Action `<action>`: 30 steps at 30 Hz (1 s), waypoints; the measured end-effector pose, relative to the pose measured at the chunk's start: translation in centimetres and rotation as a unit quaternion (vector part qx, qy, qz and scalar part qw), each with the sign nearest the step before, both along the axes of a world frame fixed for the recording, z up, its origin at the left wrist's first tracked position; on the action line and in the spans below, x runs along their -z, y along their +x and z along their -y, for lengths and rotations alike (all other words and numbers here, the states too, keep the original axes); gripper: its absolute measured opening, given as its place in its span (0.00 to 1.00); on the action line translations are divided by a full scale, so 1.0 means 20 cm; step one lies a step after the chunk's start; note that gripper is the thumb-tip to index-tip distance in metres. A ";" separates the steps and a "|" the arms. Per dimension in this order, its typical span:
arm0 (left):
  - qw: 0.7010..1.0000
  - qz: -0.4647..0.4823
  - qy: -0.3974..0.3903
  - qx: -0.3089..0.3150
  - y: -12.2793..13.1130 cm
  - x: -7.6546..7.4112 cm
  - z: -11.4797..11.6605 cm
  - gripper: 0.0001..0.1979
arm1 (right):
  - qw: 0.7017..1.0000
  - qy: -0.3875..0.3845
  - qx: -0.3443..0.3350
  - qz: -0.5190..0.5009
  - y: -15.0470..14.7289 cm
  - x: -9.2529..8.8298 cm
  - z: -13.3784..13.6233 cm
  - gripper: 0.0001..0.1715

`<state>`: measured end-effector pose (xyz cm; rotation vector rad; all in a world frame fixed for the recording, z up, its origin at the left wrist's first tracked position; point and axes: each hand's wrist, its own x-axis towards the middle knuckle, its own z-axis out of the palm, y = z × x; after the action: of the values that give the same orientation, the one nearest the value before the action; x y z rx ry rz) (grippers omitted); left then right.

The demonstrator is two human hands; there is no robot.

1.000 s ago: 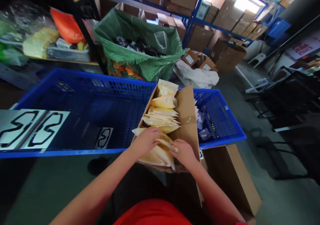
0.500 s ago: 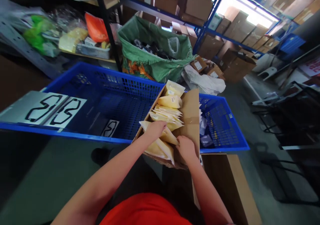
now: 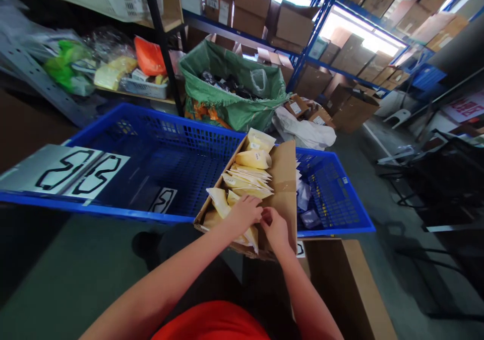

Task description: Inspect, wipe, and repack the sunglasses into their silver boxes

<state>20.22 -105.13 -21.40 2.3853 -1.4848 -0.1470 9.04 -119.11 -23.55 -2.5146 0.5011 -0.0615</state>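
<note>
Head view: yellow pouches (image 3: 253, 159) carry small white labels, apparently unreadable.

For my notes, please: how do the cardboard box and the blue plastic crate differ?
The cardboard box is brown with solid walls; the blue plastic crate has perforated walls. The box is much smaller than the crate and holds yellow pouches. Both are open-topped.

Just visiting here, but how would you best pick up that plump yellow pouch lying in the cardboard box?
I'd grip the plump yellow pouch across its thick middle, coming from above. It seems to lie flat on the thinner pouches, leaving its top free, while the upright cardboard flap closes off its right side.
</note>
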 end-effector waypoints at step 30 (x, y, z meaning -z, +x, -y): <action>0.998 0.012 -0.048 0.044 0.08 0.06 -0.21 0.08 | 0.977 -0.145 -0.144 -0.057 -0.11 0.02 -0.11 0.29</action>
<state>21.92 -100.98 -22.63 2.2550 -1.5728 -0.0667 6.87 -116.89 -24.04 -2.8630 0.1757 0.1292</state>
